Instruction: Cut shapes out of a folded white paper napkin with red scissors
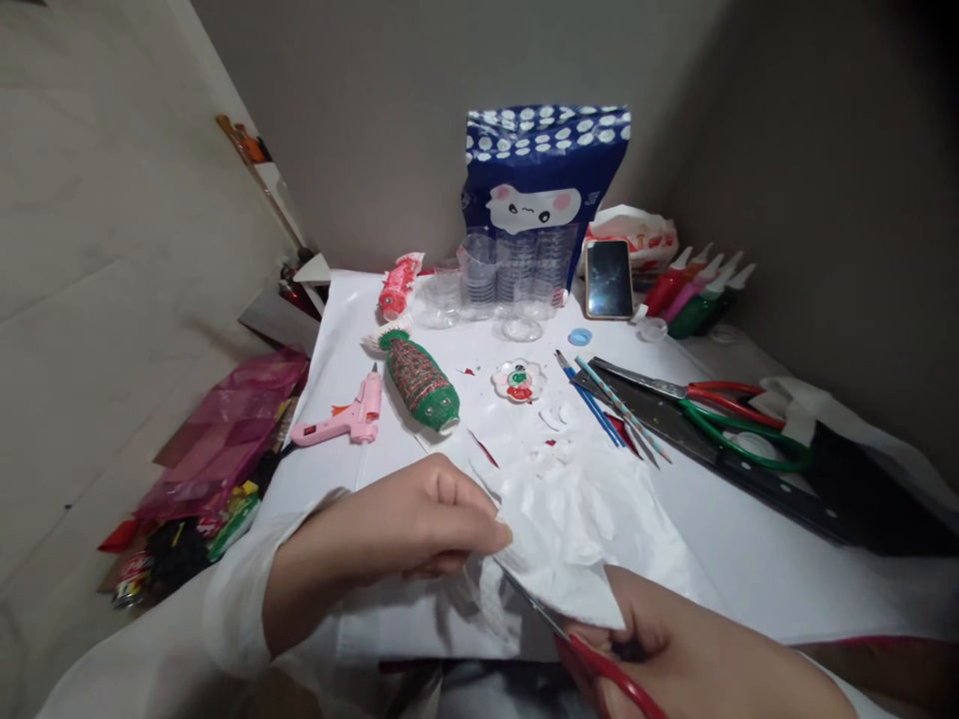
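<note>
My left hand point(442, 519) pinches the edge of a crumpled white sheet point(576, 519), which looks like tissue or thin cloth. Red-handled scissors point(610, 679) are gripped in my right hand point(689, 639), at the lower right. Their blades lie along the sheet's near edge, close to my left fingertips. A narrow white strip point(490, 589) hangs below the blades. Beyond my left hand lies a green fish figure point(424, 384) with a reddish, rough body and a white tail. My right fingers are partly covered by the sheet.
Left of the green fish lies a pink glue gun point(349, 411); a red fish figure point(400, 287) sits behind. Midtable are a paint palette point(518, 380) and paintbrushes point(591, 399). Plastic cups point(479, 275), a blue bag point(543, 165), a phone point(608, 280), paint bottles point(700, 295) and green-handled scissors point(749, 436) stand or lie farther off.
</note>
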`<action>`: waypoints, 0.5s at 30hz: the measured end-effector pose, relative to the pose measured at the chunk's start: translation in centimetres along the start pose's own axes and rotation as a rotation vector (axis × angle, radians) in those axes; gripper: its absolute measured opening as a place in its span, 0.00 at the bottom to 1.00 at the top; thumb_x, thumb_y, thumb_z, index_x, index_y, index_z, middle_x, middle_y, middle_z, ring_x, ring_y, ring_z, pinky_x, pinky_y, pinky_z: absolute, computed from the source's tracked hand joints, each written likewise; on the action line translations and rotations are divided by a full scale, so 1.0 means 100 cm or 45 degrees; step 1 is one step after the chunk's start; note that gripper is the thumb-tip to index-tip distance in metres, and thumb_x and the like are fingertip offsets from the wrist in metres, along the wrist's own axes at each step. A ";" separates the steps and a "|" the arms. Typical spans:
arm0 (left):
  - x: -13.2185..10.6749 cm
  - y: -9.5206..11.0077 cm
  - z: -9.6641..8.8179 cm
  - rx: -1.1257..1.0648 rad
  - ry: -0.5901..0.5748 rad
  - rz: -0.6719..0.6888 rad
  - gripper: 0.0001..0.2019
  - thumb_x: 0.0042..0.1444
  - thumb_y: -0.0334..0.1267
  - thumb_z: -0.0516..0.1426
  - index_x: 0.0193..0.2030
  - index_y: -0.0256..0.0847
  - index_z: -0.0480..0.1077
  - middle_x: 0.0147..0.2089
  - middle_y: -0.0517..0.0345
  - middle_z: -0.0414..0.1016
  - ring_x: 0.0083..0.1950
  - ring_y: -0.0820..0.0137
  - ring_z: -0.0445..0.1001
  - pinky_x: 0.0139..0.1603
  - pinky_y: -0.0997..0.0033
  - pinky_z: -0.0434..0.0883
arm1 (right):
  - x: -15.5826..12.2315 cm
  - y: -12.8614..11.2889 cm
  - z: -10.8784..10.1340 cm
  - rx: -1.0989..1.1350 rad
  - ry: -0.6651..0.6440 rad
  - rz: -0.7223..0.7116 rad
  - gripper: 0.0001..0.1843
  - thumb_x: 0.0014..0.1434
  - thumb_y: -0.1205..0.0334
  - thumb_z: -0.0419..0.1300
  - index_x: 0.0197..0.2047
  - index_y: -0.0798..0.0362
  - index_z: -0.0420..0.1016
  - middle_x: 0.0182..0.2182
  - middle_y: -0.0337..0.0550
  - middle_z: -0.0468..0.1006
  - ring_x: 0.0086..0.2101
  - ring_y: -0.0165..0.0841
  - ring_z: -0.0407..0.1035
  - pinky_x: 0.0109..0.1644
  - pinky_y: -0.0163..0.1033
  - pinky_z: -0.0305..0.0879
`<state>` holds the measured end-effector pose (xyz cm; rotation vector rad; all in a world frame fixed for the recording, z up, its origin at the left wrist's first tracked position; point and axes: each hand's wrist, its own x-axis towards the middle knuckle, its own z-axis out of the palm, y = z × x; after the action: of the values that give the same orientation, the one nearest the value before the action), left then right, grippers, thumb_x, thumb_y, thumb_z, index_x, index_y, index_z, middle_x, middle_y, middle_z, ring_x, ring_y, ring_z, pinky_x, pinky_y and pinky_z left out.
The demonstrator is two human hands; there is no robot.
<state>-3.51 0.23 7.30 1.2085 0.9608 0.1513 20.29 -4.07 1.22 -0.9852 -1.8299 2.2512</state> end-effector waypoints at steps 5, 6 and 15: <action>0.004 -0.004 -0.004 -0.090 -0.116 -0.017 0.20 0.55 0.41 0.57 0.15 0.41 0.58 0.13 0.69 0.54 0.15 0.79 0.48 0.18 0.73 0.45 | 0.002 0.003 -0.001 -0.031 -0.007 -0.057 0.21 0.58 0.54 0.61 0.24 0.52 0.55 0.21 0.30 0.54 0.24 0.24 0.48 0.26 0.30 0.48; 0.005 -0.005 -0.006 -0.099 -0.146 -0.023 0.20 0.55 0.42 0.57 0.15 0.41 0.58 0.13 0.68 0.54 0.15 0.79 0.48 0.18 0.73 0.46 | 0.002 0.004 -0.001 -0.016 -0.017 -0.064 0.22 0.58 0.52 0.62 0.23 0.52 0.55 0.21 0.30 0.54 0.24 0.24 0.48 0.26 0.30 0.47; 0.004 0.002 -0.006 0.123 0.038 0.164 0.22 0.60 0.51 0.55 0.20 0.39 0.65 0.18 0.62 0.66 0.21 0.76 0.62 0.25 0.75 0.59 | 0.011 0.003 0.018 0.291 0.217 -0.173 0.25 0.58 0.44 0.61 0.21 0.52 0.60 0.19 0.32 0.61 0.22 0.24 0.52 0.26 0.32 0.50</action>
<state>-3.63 1.00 7.22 1.3609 0.9247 0.2272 18.60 -5.22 0.62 -0.9488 -1.4852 2.1617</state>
